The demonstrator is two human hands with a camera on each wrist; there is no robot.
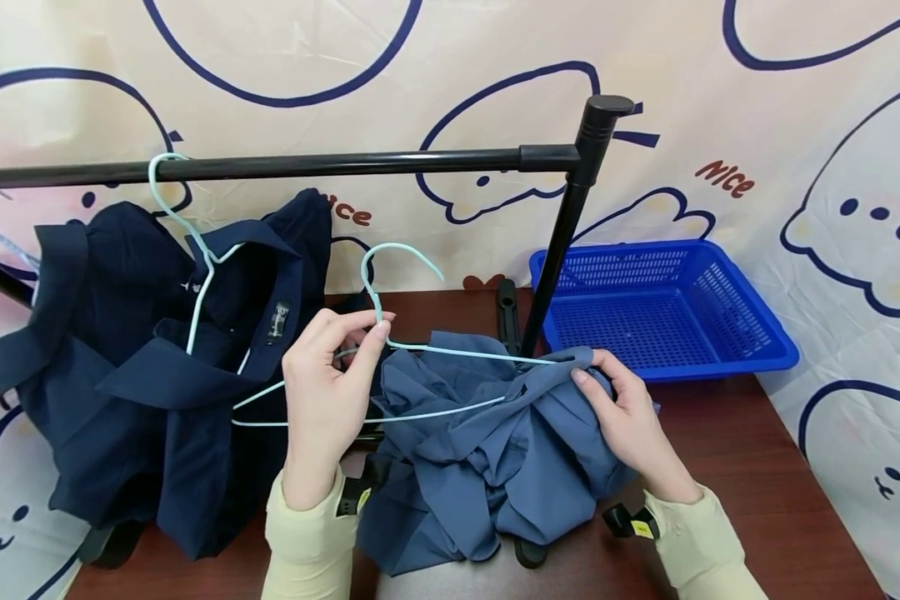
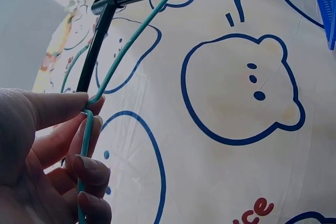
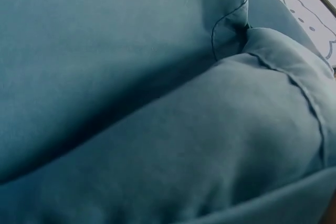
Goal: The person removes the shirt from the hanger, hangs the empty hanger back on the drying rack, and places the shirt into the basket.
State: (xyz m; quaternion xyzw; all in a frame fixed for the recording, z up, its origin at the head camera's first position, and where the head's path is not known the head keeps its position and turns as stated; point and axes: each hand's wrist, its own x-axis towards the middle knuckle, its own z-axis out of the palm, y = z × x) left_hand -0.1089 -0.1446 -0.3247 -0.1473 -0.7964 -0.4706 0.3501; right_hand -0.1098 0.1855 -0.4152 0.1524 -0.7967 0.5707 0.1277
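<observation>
A light teal wire hanger (image 1: 402, 247) is tilted in front of the rail, its hook pointing up. My left hand (image 1: 322, 387) pinches it just below the hook between thumb and fingers; the left wrist view shows the same pinch on the hanger (image 2: 129, 40). The hanger's right end goes into a crumpled grey-blue shirt (image 1: 487, 467), and its left end sticks out bare. My right hand (image 1: 633, 417) grips the shirt's upper right part, its thumb on top of the cloth. Shirt fabric (image 3: 173, 145) fills most of the right wrist view, hiding the right fingers there.
A black rail (image 1: 360, 165) with a post (image 1: 562, 242) stands across the back. From it, on another teal hanger (image 1: 168, 200), hangs a navy shirt (image 1: 135, 417) at left. A blue plastic basket (image 1: 742, 354) sits behind the post on the brown table (image 1: 750, 467).
</observation>
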